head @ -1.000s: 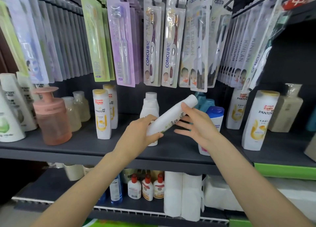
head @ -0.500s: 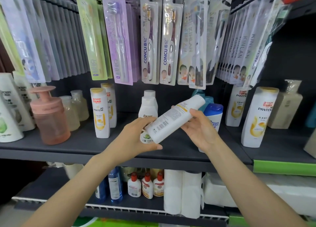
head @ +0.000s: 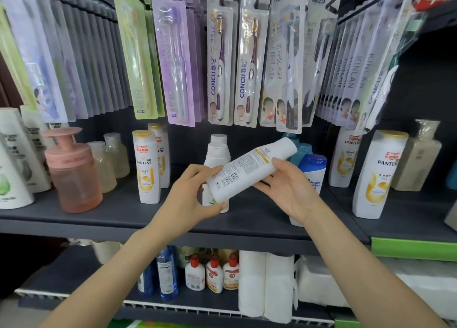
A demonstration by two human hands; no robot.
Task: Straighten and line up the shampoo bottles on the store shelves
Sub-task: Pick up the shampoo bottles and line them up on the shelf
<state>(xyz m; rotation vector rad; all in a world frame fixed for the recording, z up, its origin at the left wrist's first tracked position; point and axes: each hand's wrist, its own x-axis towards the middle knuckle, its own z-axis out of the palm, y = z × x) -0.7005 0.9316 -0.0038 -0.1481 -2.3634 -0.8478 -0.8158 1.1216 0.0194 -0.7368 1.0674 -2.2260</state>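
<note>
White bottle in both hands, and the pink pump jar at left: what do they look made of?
White bottle: opaque plastic, probably, smooth with a soft sheen and print straight on its skin. Pink pump jar: translucent tinted plastic, apparently; light passes through its body.

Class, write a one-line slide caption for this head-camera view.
Both hands, left hand and right hand, hold a tilted white plastic bottle before the dark grey shelf.
</note>
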